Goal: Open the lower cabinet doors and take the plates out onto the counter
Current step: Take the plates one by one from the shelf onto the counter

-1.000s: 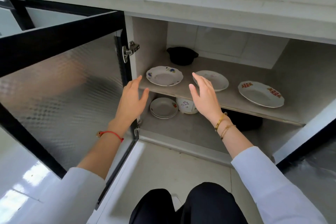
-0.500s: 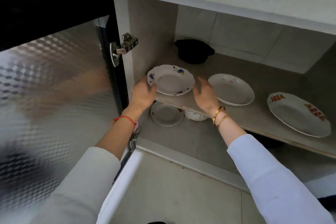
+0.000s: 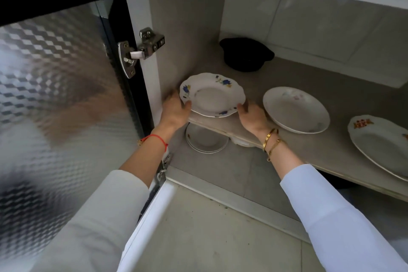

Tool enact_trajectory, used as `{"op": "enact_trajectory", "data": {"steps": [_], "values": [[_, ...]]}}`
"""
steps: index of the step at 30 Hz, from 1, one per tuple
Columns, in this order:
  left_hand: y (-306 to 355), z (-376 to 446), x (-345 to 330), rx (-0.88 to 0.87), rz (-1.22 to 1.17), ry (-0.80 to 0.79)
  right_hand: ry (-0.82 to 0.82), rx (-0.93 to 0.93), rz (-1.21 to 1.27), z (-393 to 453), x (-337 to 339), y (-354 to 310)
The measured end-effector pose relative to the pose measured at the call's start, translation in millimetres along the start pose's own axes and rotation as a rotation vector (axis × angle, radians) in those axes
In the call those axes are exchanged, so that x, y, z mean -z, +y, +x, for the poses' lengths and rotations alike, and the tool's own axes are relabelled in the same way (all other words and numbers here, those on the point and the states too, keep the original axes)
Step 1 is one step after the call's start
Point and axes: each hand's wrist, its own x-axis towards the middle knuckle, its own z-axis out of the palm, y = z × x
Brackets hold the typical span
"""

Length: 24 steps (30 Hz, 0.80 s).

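The lower cabinet stands open, and its grey shelf (image 3: 260, 77) holds three plates. A scalloped white plate with blue flowers (image 3: 212, 94) is at the shelf's left front, tilted up off the shelf. My left hand (image 3: 175, 110) grips its left rim with the thumb on top. My right hand (image 3: 251, 117) holds its right front rim. Further right on the shelf lie a plain white plate (image 3: 295, 109) and a plate with red marks (image 3: 379, 146). On the cabinet floor below sits a small stack of plates (image 3: 206, 141).
The left door (image 3: 57, 106), textured glass in a black frame, swings wide open at my left, its hinge (image 3: 141, 53) close to my left hand. A black pot (image 3: 246, 54) sits at the shelf's back. A white bowl (image 3: 241, 142) hides partly under the shelf edge.
Both hands went from open in front of the shelf to closing on the blue-flowered plate, whose front edge has lifted. My view moved lower and closer to the cabinet.
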Motion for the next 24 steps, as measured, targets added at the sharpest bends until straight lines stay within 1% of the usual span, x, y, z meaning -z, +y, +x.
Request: {"op": "enact_trajectory", "data": {"steps": [8, 11, 14, 17, 20, 24], "values": [[-3.1, 3.0, -3.0, 0.009, -0.092, -0.004, -0.02, 0.021, 0.105, 2.9, -5.0, 4.6], [-4.5, 2.1, -3.2, 0.019, -0.129, 0.0, -0.009, 0.044, 0.112, 1.3, -5.0, 5.9], [-6.7, -3.4, -4.9, 0.044, -0.213, 0.003, 0.0, 0.066, 0.128, -4.0, -5.6, 9.8], [-9.2, -15.7, -5.5, 0.064, -0.277, 0.012, 0.052, 0.091, 0.156, -14.5, -7.0, 13.4], [-9.1, -33.7, -3.7, 0.066, -0.317, 0.04, 0.111, 0.146, 0.262, -33.2, -7.0, 14.4], [-4.4, -74.4, 5.3, 0.008, -0.399, 0.087, 0.109, 0.216, 0.419, -69.5, -0.2, 17.4]]}}
